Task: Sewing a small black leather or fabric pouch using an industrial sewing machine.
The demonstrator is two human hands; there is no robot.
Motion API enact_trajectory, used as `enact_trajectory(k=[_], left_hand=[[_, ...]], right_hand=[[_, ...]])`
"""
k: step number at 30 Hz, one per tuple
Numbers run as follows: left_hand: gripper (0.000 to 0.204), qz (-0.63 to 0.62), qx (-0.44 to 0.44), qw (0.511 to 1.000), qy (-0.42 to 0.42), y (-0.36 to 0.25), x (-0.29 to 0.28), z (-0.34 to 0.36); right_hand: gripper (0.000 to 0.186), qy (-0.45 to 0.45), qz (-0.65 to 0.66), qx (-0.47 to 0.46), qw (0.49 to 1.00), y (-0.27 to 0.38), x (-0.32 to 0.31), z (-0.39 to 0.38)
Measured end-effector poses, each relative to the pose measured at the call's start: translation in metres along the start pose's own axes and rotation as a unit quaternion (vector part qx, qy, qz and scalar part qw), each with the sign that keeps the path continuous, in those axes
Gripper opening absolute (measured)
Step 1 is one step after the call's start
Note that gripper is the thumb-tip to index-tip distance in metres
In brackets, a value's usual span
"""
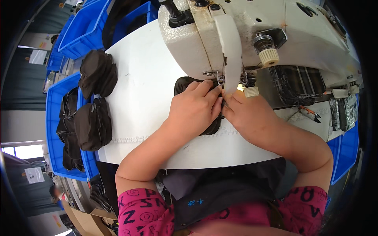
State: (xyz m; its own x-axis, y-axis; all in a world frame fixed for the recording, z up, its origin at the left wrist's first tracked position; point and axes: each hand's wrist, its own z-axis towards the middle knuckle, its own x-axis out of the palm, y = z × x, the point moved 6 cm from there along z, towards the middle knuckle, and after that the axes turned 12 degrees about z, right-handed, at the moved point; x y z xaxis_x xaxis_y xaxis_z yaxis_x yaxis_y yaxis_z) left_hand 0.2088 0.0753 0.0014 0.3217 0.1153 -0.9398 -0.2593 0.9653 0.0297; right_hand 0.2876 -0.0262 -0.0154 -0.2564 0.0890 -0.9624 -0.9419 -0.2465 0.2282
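A black fabric piece [181, 84], perhaps a small pouch, lies under the head of a white sewing machine [185, 45]. My left hand [195, 105] rests over it, fingers bent and pressed together on the cloth just left of the needle area. From the other side, my right hand [252, 116] pinches the edge of the same piece, its thumb and fingertips close to my left thumb. A lit spot shows by the right fingertips. The needle itself and most of the piece are hidden by my hands and the machine.
Black fabric pouches [93, 124] sit stacked at the table's left edge, beside a blue bin [52, 145] holding more. Thread snips [310, 114] lie right of my right hand. Dark striped fabric [301, 84] lies under the machine arm. Another blue bin [346, 151] stands at right.
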Motion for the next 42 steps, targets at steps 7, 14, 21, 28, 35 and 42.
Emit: enact_trajectory(k=[7,14,21,28,35,42], left_hand=[[0.025,-0.008,-0.007,1.0,0.016,0.0,0.001,-0.002],[0.029,-0.026,-0.012,0.999,0.028,0.005,-0.003,-0.003],[0.068,-0.127,0.022,0.982,0.141,0.004,-0.013,-0.013],[0.039,-0.378,-0.13,0.888,0.225,0.054,0.013,-0.013],[0.039,-0.395,-0.138,0.885,0.206,0.057,0.017,-0.016],[0.035,-0.481,-0.19,0.826,0.223,0.064,0.03,-0.018]], right_hand=[[0.027,-0.004,0.025,0.003,1.0,-0.003,-0.004,-0.001],[0.023,-0.09,-0.013,0.005,0.996,-0.01,-0.003,0.0],[0.019,-0.091,0.063,0.016,0.994,-0.014,-0.012,0.001],[0.025,-0.053,0.051,-0.03,0.997,0.003,0.001,0.002],[0.039,-0.04,0.058,-0.137,0.988,0.019,0.005,0.002],[0.026,-0.08,-0.025,-0.109,0.991,0.01,0.013,0.007]])
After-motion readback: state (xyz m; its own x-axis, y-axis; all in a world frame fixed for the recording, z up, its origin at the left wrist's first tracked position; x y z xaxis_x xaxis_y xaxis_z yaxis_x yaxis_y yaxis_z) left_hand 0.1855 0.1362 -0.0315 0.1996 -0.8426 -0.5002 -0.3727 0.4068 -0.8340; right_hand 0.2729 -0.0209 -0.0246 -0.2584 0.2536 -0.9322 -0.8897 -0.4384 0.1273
